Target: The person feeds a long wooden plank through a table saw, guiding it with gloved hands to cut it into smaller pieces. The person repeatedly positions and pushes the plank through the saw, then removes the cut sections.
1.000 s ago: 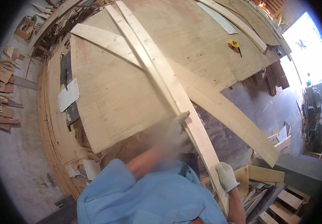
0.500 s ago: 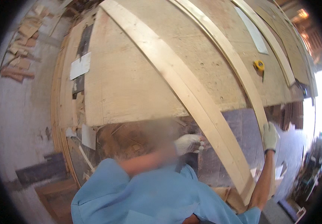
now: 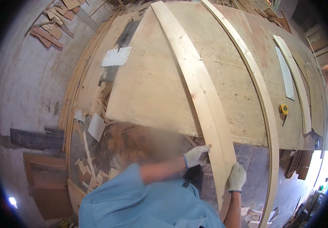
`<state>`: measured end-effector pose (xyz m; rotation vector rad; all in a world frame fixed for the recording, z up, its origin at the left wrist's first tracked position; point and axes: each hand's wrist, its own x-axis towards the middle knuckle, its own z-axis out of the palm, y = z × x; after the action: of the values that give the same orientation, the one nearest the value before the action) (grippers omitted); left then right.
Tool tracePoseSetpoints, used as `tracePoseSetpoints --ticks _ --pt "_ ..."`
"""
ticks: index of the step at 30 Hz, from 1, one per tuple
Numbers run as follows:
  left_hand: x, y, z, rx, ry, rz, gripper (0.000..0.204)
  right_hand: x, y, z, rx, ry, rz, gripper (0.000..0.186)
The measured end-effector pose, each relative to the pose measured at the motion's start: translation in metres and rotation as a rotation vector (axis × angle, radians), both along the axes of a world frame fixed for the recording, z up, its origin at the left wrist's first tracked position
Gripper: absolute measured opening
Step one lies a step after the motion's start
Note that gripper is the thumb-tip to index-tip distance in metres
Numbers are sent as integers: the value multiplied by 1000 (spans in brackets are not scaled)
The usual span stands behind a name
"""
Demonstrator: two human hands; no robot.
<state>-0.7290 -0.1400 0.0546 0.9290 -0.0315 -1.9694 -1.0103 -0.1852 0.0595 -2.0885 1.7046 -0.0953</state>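
A long, pale wooden board (image 3: 206, 91) with a lengthwise line along its near part lies over the worktable and juts past its near edge toward me. My left hand (image 3: 196, 155), in a white work glove, is closed at the board's left edge, a fingertip on the top face. Opposite it and slightly nearer to me, my gloved right hand (image 3: 237, 177) is closed on the right edge. Its fingertips are partly hidden. To the right, a narrower wooden board (image 3: 261, 87) also overhangs the table, with neither hand on it.
The plywood worktable (image 3: 145, 87) carries a yellow tape measure (image 3: 283, 109), a shorter board (image 3: 297, 79) and a white strip (image 3: 284, 72) at the right. A white sheet (image 3: 116, 56) lies at the left. Wood offcuts (image 3: 91, 171) litter the area below the table's near left corner.
My right hand has left the narrower board and now grips the wider one. My left hand, apart from the boards before, has reached the wider board's left edge. The view has shifted.
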Motion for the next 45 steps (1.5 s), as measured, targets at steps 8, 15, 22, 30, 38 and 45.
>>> tracePoseSetpoints --ticks 8,15,22,30,38,45 --pt "132 20 36 -32 -29 468 34 -15 196 71 298 -83 -242 46" --pt "174 106 14 -39 -323 421 44 94 259 63 407 -330 -298 40" --pt "200 266 34 -254 -659 -154 39 230 279 6 296 -560 -196 24" --pt "270 373 -18 -251 -580 -178 40 279 471 -29 224 -214 -247 38" --pt "406 287 -2 -46 -330 380 35 266 660 10 391 -85 -297 39" --pt "480 278 -60 -87 -559 311 39 297 758 8 181 33 -273 50"
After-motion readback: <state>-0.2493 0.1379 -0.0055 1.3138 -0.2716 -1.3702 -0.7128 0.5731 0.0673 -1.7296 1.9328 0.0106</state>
